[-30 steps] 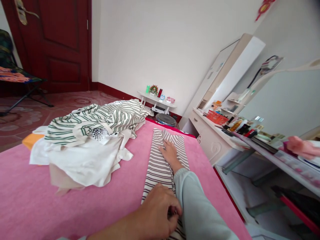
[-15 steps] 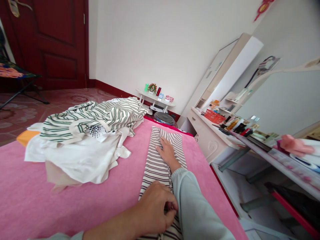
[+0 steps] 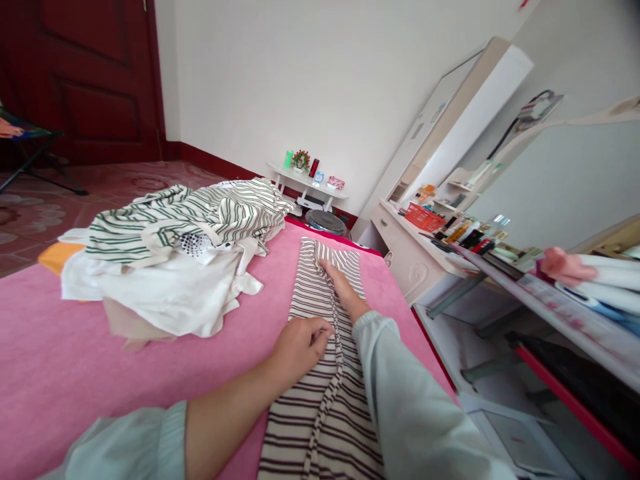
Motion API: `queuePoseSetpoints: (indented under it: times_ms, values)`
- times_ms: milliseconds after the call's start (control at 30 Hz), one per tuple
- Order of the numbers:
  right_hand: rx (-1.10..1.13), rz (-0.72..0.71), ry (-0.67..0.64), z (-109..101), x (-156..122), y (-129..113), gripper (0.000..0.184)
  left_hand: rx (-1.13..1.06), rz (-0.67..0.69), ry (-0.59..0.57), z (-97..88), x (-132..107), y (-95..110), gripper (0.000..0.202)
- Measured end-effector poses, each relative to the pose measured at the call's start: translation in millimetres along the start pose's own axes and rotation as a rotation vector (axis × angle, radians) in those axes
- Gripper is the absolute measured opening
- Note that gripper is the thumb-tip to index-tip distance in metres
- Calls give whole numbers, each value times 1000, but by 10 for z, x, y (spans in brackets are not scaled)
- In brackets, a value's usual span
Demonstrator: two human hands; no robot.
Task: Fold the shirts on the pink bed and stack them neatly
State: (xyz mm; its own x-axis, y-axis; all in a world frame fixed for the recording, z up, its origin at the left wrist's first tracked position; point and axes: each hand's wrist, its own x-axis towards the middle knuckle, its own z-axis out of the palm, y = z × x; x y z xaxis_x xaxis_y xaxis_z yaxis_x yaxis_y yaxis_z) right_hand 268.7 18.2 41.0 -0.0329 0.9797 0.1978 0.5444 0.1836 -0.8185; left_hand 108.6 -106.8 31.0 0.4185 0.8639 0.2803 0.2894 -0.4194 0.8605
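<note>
A long cream garment with dark stripes (image 3: pixel 320 400) lies flat on the pink bed cover (image 3: pixel 60 373), running away from me. My left hand (image 3: pixel 300 343) rests on its middle with the fingers curled, pinching a raised fold of the cloth. My right hand (image 3: pixel 343 283) lies farther along the same fold, fingers pressed together and stretched along the cloth near its far end. Both arms wear pale green sleeves.
A heap of clothes (image 3: pixel 170 267), green-striped on top and white below, sits on the bed to the left. A white dresser (image 3: pixel 415 257) crowded with bottles and a red basket stands right of the bed. A small white table (image 3: pixel 305 183) is by the wall, a dark red door (image 3: pixel 85 73) at far left.
My left hand has slid forward along the striped garment from near my body to its middle. My right hand has turned and narrowed onto the fold. The view has shifted closer.
</note>
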Motion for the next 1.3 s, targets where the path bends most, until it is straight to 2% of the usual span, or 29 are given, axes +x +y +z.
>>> queuePoseSetpoints:
  times_ms: [100, 200, 300, 400, 500, 567, 700, 867, 1033, 1100, 1167, 1200, 1300]
  values:
    - [177, 17, 31, -156, -388, -100, 52, -26, 9, -9, 5, 6, -52, 26]
    - [172, -7, 9, -336, -1020, -272, 45, -39, 10, -25, 8, 2, -67, 27]
    - [54, -3, -92, -473, -1725, -537, 25, -26, 21, -50, 2, -6, -53, 27]
    - [-69, 8, -262, -521, -2329, -818, 13, 9, 15, -104, -12, -22, -18, 27]
    - [-197, 35, -372, -490, -2739, -1010, 10, 40, 8, -163, -39, -60, 35, 28]
    - [-291, 48, -397, -444, -2903, -1060, 18, 56, 21, -195, -61, -102, 79, 31]
    - [-356, 32, -359, -363, -3039, -1032, 24, 92, 90, -292, -90, -206, 181, 39]
    - [-301, 16, -287, -418, -3059, -1078, 24, 173, 175, -405, -146, -275, 301, 27]
    - [-283, 42, -479, -524, -3083, -1185, 12, 225, 151, -600, -280, -289, 412, 24]
    - [-251, 53, -497, -552, -3083, -1172, 4, 237, 157, -634, -303, -290, 452, 23]
    - [-211, 44, -429, -582, -3039, -1133, 17, 234, 182, -601, -283, -282, 472, 20]
    - [-198, 29, -382, -598, -2990, -1105, 21, 236, 201, -548, -257, -274, 468, 19]
    - [-196, -62, -244, -638, -2716, -968, 18, 290, 288, -300, -155, -238, 383, 20]
